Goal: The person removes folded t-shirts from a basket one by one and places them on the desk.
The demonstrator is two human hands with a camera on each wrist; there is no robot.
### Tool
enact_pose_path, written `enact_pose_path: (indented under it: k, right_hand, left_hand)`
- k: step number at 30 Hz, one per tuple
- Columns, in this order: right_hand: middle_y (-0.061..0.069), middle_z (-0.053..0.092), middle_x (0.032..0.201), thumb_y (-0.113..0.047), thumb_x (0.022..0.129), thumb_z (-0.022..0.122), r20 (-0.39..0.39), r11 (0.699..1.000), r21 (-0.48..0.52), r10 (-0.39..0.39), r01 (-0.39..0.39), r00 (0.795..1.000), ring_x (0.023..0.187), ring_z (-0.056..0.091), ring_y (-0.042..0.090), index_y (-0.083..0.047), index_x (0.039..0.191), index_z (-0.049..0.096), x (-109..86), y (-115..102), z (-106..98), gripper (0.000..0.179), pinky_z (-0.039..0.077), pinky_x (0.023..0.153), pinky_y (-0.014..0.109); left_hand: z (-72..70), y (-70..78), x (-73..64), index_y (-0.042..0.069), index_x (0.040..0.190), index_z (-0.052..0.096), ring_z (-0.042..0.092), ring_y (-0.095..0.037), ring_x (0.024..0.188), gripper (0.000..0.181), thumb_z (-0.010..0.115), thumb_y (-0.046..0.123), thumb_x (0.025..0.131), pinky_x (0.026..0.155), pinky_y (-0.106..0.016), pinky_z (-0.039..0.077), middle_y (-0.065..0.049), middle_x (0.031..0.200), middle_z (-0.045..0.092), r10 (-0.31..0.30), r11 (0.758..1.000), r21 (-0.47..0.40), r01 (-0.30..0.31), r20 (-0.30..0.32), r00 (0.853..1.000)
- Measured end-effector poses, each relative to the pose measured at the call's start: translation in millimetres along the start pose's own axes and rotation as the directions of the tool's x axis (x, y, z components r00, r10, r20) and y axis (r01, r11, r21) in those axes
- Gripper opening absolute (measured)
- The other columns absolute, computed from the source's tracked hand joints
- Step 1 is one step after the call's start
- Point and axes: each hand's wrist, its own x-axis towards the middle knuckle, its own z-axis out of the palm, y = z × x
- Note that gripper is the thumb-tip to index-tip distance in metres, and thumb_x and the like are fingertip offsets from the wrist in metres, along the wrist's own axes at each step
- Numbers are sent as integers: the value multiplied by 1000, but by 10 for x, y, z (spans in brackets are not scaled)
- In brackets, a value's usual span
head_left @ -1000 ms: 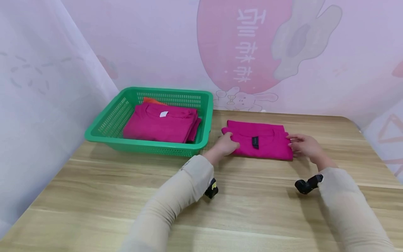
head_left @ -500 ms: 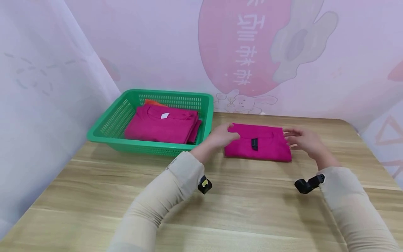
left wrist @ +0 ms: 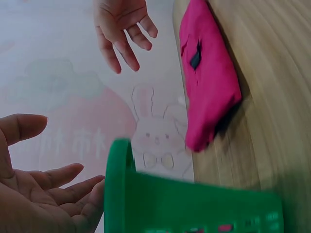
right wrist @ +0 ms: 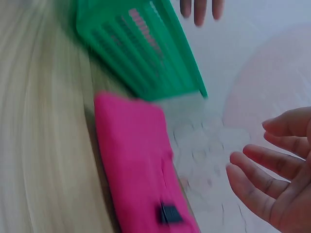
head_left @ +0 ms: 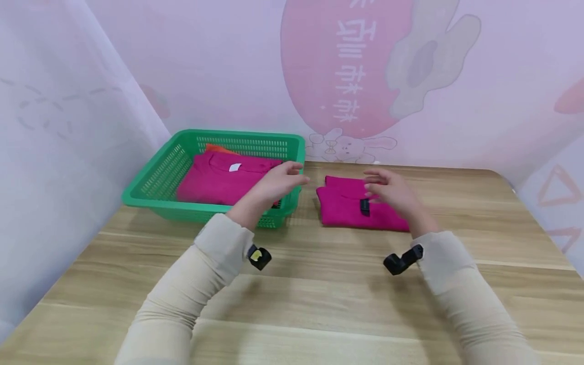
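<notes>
Left hand [head_left: 279,182] and right hand [head_left: 393,192] hover farther left than before, fingers apart. Folded magenta cloth [head_left: 342,213] lies right of centre; a slotted green basket [head_left: 196,212] stands left of centre.

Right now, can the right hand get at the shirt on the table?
Likely yes: the right hand hangs above the shirt, holding nothing, with nothing visible between them. The left hand and basket are off to the shirt's left, out of the way.

On the table [head_left: 319,299], a basket [head_left: 178,212] holding garments [head_left: 214,177] stands left of a shirt [head_left: 342,212].
</notes>
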Motion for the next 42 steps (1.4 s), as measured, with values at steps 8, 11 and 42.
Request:
enact_pose_path:
  k: [8,11,42]
  right_hand:
    - [19,46,118,-7,87,48,30,993,95,-73,70,997,96,50,38,-3,126,40,123,-162,389,40,46,74,38]
    - [19,47,117,-5,87,48,43,987,144,-82,75,996,98,48,39,-3,125,41,150,-210,506,38,46,74,39]
    - [18,49,113,-5,87,49,135,939,343,-54,4,989,93,52,32,-4,124,42,390,-680,1142,37,45,76,40]
  left_hand:
    - [-267,-211,-48,8,131,32,29,-25,119,51,49,27,86,94,-42,28,-10,132,32,-28,999,-41,26,-31,999]
    - [-340,-298,-81,7,132,29,26,-27,121,53,47,28,87,94,-45,26,-10,134,29,-36,999,-38,36,-22,999]
    - [-1080,-843,-294,5,136,20,27,-38,119,61,42,36,89,94,-50,23,-20,134,25,-159,987,21,161,-76,984]
